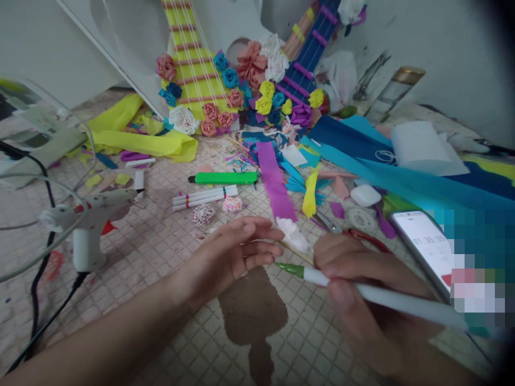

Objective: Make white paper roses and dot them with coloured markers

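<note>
My right hand (362, 295) grips a white marker pen (394, 300) with a green tip, which points left toward my other hand. My left hand (237, 246) is beside that tip, palm turned inward and fingers loosely apart, with nothing visible in them. Just beyond the fingertips lies a crumpled white paper piece (295, 235). A thin wooden stick (298, 253) runs below it toward my right knuckles; whether those fingers touch it, I cannot tell. Two small speckled paper flowers, one dark-dotted (203, 214) and one pink-dotted (232, 204), rest past my left hand.
A hot glue gun (92, 225) with cables stands at left. A green cutter (223, 178), white markers (205, 197), a purple paper strip (277, 182) and scissors (328, 221) lie ahead. A phone (420, 252) is at right. Flower-trimmed yellow (193, 64) and blue (306, 64) paper guitars stand behind.
</note>
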A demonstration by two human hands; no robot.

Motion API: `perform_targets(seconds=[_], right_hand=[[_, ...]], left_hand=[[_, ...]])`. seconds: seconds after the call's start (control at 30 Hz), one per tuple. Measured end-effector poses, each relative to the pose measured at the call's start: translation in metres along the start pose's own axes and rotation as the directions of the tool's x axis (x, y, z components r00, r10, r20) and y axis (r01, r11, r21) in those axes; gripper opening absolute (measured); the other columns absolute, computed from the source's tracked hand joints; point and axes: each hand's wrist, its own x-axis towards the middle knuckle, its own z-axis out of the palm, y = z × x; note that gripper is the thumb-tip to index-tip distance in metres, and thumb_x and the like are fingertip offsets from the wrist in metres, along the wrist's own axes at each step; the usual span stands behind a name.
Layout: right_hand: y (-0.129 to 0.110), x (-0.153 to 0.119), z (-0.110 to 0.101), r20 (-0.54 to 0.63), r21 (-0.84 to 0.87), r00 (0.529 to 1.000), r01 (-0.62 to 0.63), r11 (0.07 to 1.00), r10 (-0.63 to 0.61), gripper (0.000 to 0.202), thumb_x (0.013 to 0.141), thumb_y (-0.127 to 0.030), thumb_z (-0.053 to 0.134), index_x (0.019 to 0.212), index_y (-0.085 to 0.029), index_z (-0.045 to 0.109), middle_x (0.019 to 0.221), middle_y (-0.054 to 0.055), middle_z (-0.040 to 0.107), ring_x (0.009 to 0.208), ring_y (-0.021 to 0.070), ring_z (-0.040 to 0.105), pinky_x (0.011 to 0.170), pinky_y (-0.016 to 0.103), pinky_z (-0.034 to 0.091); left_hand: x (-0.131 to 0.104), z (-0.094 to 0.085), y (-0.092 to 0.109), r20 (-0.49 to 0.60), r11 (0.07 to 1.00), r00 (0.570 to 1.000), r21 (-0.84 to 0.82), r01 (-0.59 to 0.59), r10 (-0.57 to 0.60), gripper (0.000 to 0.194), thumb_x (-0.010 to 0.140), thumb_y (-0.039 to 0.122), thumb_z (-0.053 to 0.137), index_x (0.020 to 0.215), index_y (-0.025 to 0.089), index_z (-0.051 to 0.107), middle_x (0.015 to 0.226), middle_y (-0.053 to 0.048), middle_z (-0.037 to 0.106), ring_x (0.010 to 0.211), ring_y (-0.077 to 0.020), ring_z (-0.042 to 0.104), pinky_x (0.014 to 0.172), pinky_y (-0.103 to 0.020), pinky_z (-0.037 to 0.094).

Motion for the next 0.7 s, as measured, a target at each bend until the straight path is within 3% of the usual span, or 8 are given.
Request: perform_targets(seconds=[0.1, 0.17, 0.27, 0.33, 0.43, 0.53, 0.6, 0.7], right_hand=[[0.006, 0.002, -0.003, -0.176, 0.124, 0.972, -0.136, 0.983, 0.157, 0.009, 0.079, -0.029, 0.061, 0.074, -0.021, 0.062, 0.057, 0.000, 0.055, 0.052, 0.0144, 0.053, 0.051, 0.034, 0.046], [0.010, 0.009, -0.005, -0.237, 0.200, 0.951, -0.154, 0.968, 0.200, 0.007, 0.076, -0.020, 0.061, 0.069, -0.019, 0.063, 0.055, 0.000, 0.056, 0.053, 0.0155, 0.054, 0.050, 0.034, 0.043], [0.016, 0.020, -0.007, -0.307, 0.338, 0.897, -0.211, 0.917, 0.320, 0.010, 0.069, -0.013, 0.057, 0.062, -0.018, 0.062, 0.053, -0.001, 0.054, 0.047, 0.0120, 0.047, 0.046, 0.030, 0.037], [0.020, 0.025, -0.007, -0.309, 0.401, 0.864, -0.260, 0.878, 0.397, 0.010, 0.068, -0.014, 0.057, 0.059, -0.017, 0.061, 0.054, -0.002, 0.053, 0.047, 0.0107, 0.045, 0.046, 0.029, 0.035], [0.025, 0.027, -0.007, -0.284, 0.441, 0.854, -0.288, 0.850, 0.437, 0.010, 0.070, -0.016, 0.059, 0.060, -0.016, 0.061, 0.059, -0.002, 0.051, 0.049, 0.0103, 0.045, 0.047, 0.028, 0.034], [0.028, 0.025, -0.008, -0.261, 0.460, 0.864, -0.280, 0.843, 0.430, 0.010, 0.072, -0.015, 0.060, 0.062, -0.016, 0.061, 0.060, -0.002, 0.052, 0.050, 0.0101, 0.045, 0.048, 0.027, 0.034], [0.028, 0.024, -0.008, -0.249, 0.462, 0.872, -0.276, 0.843, 0.422, 0.010, 0.073, -0.014, 0.060, 0.063, -0.016, 0.061, 0.059, -0.002, 0.052, 0.051, 0.0103, 0.046, 0.049, 0.027, 0.034], [0.028, 0.024, -0.008, -0.235, 0.461, 0.878, -0.277, 0.843, 0.417, 0.011, 0.074, -0.013, 0.059, 0.063, -0.016, 0.060, 0.060, -0.002, 0.052, 0.052, 0.0101, 0.047, 0.049, 0.027, 0.034]], left_hand=[[0.006, -0.007, -0.003, -0.193, 0.989, 0.981, 0.140, 0.044, -0.016, 0.016, 0.078, 0.026, 0.063, 0.084, 0.011, 0.066, 0.087, -0.008, 0.069, 0.074, -0.0143, 0.065, 0.071, -0.025, 0.049], [0.008, -0.010, -0.003, -0.277, 0.967, 0.961, 0.249, 0.045, 0.027, 0.014, 0.075, 0.024, 0.065, 0.080, 0.011, 0.064, 0.079, -0.005, 0.067, 0.065, -0.0110, 0.061, 0.063, -0.022, 0.046], [0.008, -0.011, 0.001, -0.253, 0.898, 0.952, 0.437, -0.046, 0.172, 0.011, 0.074, 0.023, 0.062, 0.079, 0.013, 0.061, 0.068, 0.001, 0.061, 0.055, -0.0077, 0.054, 0.052, -0.020, 0.039], [0.005, -0.007, 0.007, -0.197, 0.795, 0.940, 0.596, -0.113, 0.280, 0.010, 0.076, 0.024, 0.058, 0.080, 0.014, 0.060, 0.063, 0.003, 0.057, 0.053, -0.0073, 0.050, 0.051, -0.020, 0.037], [-0.002, -0.001, 0.021, -0.095, 0.523, 0.914, 0.841, -0.138, 0.395, 0.012, 0.080, 0.025, 0.051, 0.082, 0.015, 0.059, 0.063, 0.003, 0.054, 0.055, -0.0086, 0.048, 0.052, -0.021, 0.037], [-0.010, -0.001, 0.041, 0.058, 0.050, 0.900, 0.995, -0.088, 0.431, 0.015, 0.081, 0.024, 0.048, 0.078, 0.016, 0.060, 0.065, 0.001, 0.056, 0.059, -0.0108, 0.048, 0.055, -0.024, 0.037], [-0.015, -0.007, 0.054, 0.133, -0.246, 0.906, 0.969, -0.034, 0.402, 0.014, 0.080, 0.023, 0.049, 0.077, 0.016, 0.060, 0.067, 0.000, 0.057, 0.060, -0.0119, 0.049, 0.058, -0.025, 0.037], [-0.021, -0.024, 0.071, 0.105, -0.455, 0.969, 0.890, 0.008, 0.222, 0.015, 0.077, 0.030, 0.055, 0.084, 0.018, 0.062, 0.073, -0.001, 0.059, 0.065, -0.0149, 0.052, 0.062, -0.028, 0.038]])
